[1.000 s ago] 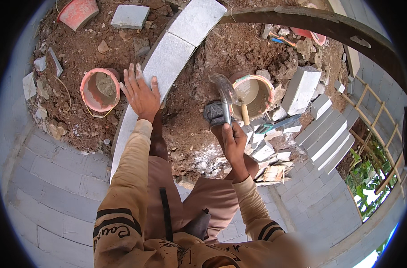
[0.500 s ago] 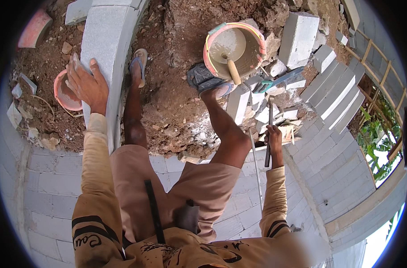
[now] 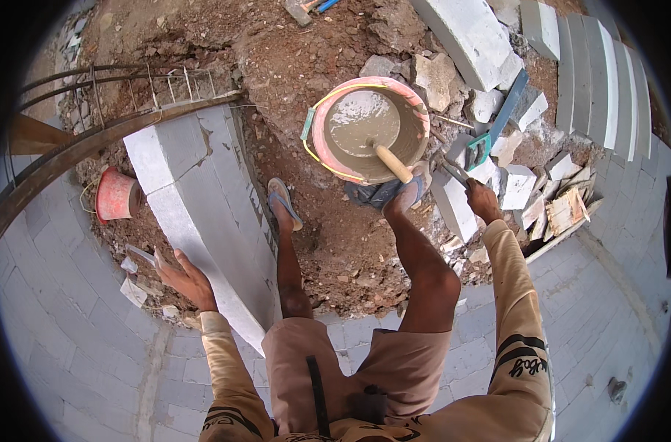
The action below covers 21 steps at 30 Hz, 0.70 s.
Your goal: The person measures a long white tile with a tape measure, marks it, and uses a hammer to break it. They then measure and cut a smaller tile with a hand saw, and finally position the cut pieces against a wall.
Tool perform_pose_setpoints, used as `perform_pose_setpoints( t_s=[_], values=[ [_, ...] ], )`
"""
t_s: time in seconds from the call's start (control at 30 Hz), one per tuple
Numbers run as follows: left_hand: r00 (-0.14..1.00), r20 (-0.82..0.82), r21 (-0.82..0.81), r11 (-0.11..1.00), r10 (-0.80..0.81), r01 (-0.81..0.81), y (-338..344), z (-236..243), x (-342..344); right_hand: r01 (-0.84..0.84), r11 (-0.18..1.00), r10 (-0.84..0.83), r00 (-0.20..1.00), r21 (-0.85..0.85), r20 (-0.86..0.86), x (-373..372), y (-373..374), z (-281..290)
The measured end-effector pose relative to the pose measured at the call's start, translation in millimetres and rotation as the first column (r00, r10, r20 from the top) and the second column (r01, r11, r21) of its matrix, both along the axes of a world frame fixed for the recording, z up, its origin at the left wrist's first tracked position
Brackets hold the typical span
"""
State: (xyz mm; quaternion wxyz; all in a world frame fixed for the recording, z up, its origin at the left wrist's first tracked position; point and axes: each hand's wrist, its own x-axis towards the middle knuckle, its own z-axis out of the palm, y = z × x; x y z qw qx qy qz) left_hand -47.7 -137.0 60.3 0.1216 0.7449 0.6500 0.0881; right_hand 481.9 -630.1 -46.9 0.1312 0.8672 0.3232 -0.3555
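Observation:
My left hand is open, its fingers stretched out beside the left edge of a low wall of pale grey blocks. Whether the palm touches the wall, I cannot tell. My right hand is closed around a dark metal rod-like tool, whose far end is hard to make out. Close to that hand lie a handsaw with a teal handle and a whitish block. Ahead, between my hands, stands a reddish bucket of wet grey mortar, with a wooden-handled tool resting in it.
A small red bucket lies tipped left of the wall. A curved rebar frame crosses the far left. Long blocks and stacked blocks are at the far right. Broken pieces litter the right. A hammer head shows at the top.
The view has shifted, bringing the rebar frame and hammer head into sight. My left hand has drawn back along the wall toward me. My right hand has reached forward, nearer the saw, still gripping the tool.

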Motion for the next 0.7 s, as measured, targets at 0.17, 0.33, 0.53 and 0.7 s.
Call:
perform_pose_setpoints(
  t_s=[0.17,0.33,0.53,0.7],
  values=[
    [0.989,-0.013,0.026,0.989,-0.147,0.148,-27.8,17.0,56.5,-0.065,0.996,0.065,0.998,0.057,0.017,26.4,12.4,-29.9],
    [0.974,0.133,-0.185,0.961,-0.182,0.205,-76.3,5.0,122.0,-0.049,0.997,0.044,0.995,0.065,0.086,33.3,1.8,-58.7],
    [0.881,0.469,-0.613,0.694,-0.066,0.378,-147.2,-12.1,198.5,0.152,0.984,-0.165,0.974,0.091,0.157,24.9,2.9,-42.5],
    [0.678,0.413,-0.905,0.194,0.608,0.378,-201.6,-15.2,273.2,0.434,0.706,-0.419,0.893,0.560,-0.165,-30.1,91.6,66.5]
  ],
)
